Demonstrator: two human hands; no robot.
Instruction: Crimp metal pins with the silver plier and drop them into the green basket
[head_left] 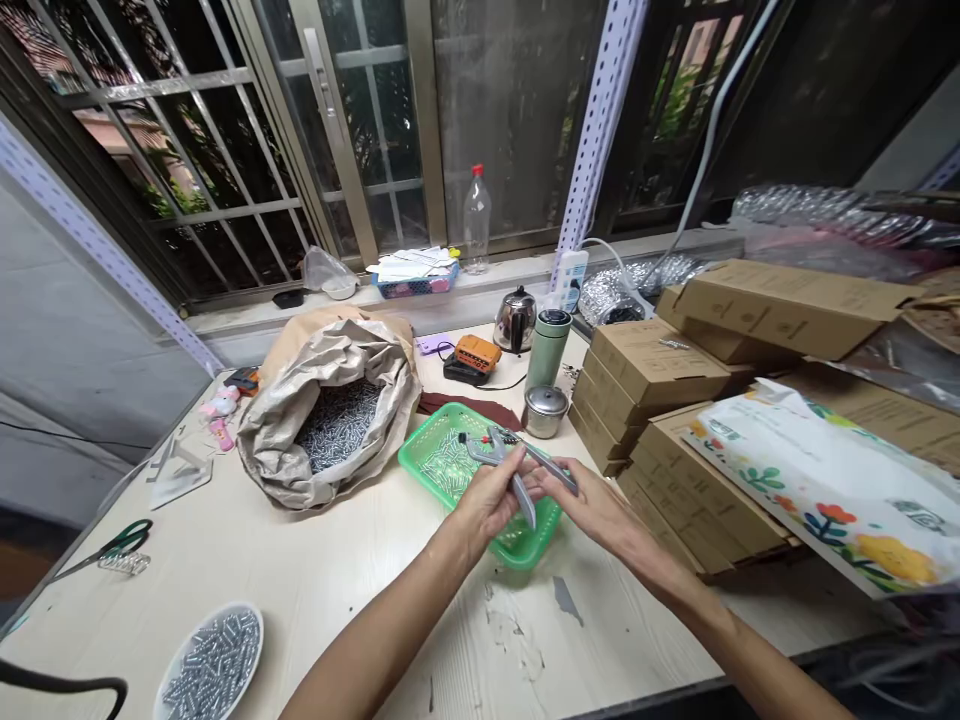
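Both my hands are on a grey plier-like hand tool (489,452) with two long handles, above a green plastic basket (527,553). My left hand (487,500) closes round one handle near the middle of the tool. On the other handle, to the right, my right hand (592,500) has its fingers closed. A small red part shows near the tool's head; its finer details are too small to read. Loose shiny metal pieces (442,465) lie in the left part of the basket. My hands hide part of the tool and the basket's middle.
Left of the basket stands an open sack (266,450) of small metal pieces. A white bowl (260,640) of similar pieces and green-handled scissors (129,537) are nearer left. Cardboard boxes (645,365), a green tumbler (548,355) and a lidded metal pot (545,412) stand right.
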